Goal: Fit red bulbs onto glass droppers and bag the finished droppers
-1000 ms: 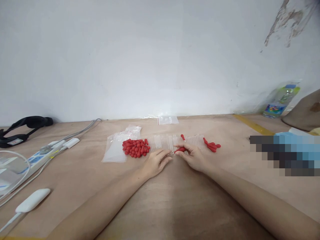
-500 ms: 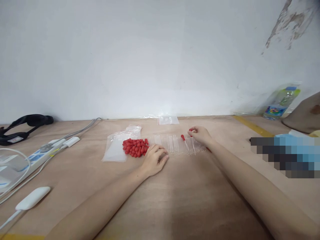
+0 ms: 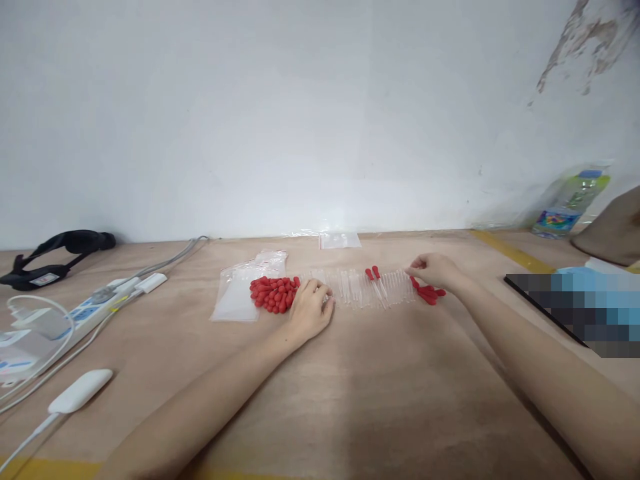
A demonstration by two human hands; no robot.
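Two red-topped clear droppers (image 3: 377, 287) lie slanted among clear tubes (image 3: 345, 287) on the desk (image 3: 300, 400), red ends pointing away, tips nearward and right, left grip (image 3: 310, 309) curled beside loose red bulbs (image 3: 273, 294), right grip (image 3: 434, 270) bunched at tube ends, can't tell if either pinches anything, bottle label (image 3: 554, 221) too small to read.

Faces a plain, pale grey-white wall (image 3: 250, 120), brighter around the middle and duller toward the sides. Bears a ragged, brownish peeled patch (image 3: 597, 33) high at the right. Meets a light-brown counter (image 3: 300, 413) below. Shows yellow tape (image 3: 513, 252) slanting across the far right and along the near left. Darkens into a soft shadow (image 3: 400, 387) near the centre
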